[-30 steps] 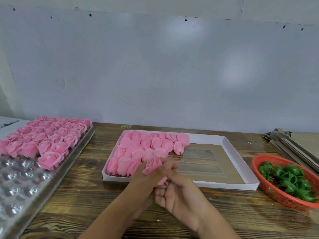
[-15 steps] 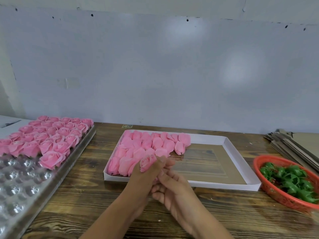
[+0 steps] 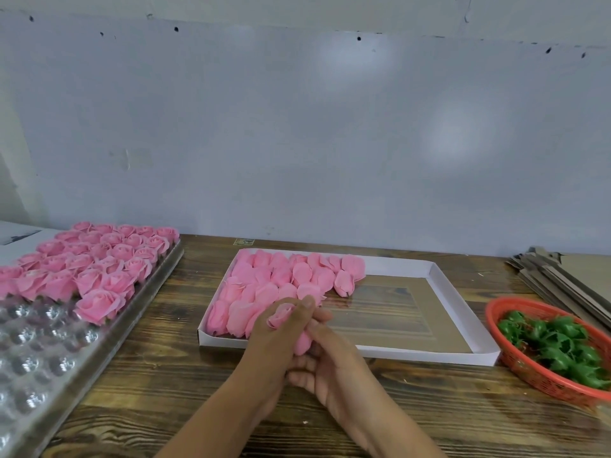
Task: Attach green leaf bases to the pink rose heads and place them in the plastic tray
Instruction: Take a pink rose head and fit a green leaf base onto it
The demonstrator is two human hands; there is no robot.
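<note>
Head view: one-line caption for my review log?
Both hands hold one pink rose over the white box of roses.

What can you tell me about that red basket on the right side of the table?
The red plastic mesh basket is shallow and oval, with a solid rim and woven-looking openwork walls. It rests on the wooden table at the right edge of the view, partly cut off, just right of the white cardboard box. It holds a loose heap of green plastic leaf bases. Neither hand touches it.
</note>
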